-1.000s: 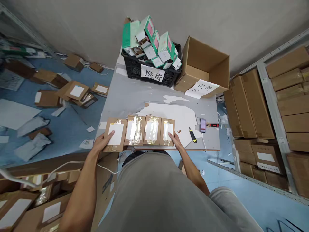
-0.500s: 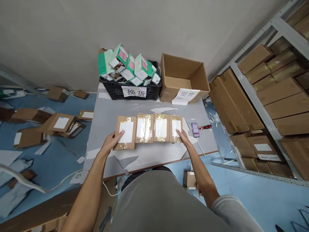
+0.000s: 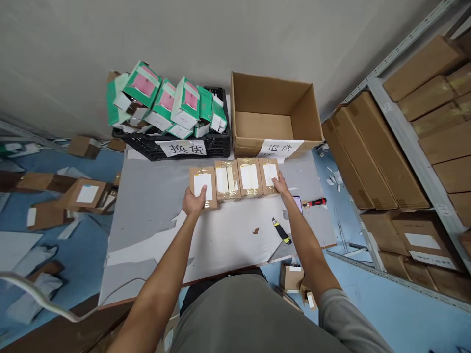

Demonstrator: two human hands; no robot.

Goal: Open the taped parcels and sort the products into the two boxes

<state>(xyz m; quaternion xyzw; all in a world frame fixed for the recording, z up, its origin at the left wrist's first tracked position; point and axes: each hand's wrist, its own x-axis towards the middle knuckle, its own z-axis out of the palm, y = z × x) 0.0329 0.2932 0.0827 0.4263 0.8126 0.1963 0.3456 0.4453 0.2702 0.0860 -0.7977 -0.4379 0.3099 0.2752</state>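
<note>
Several small taped cardboard boxes with white labels stand side by side on the table in one tight row. My left hand [image 3: 195, 200] grips the leftmost cardboard box [image 3: 198, 172], its thumb over the label. At the other end, my right hand [image 3: 281, 183] holds the outer side of the rightmost cardboard box [image 3: 268, 187]. Between them are two more boxes, squeezed end to end by my hands. A yellow-and-black utility knife [image 3: 282, 231] lies on the table in front of the row, near my right forearm.
Behind the row stand a black crate [image 3: 217, 147] of green-and-white cartons and an open cardboard box [image 3: 243, 146] with a paper sign. A phone [image 3: 298, 202], partly behind my right arm, lies near a red-and-black tool [image 3: 316, 202]. Shelving [image 3: 397, 125] with boxes is at right; parcels [image 3: 86, 193] litter the floor.
Both hands have moved the row of boxes forward, closer to the crate and the open box. The utility knife and a small brown scrap now show on the table.
</note>
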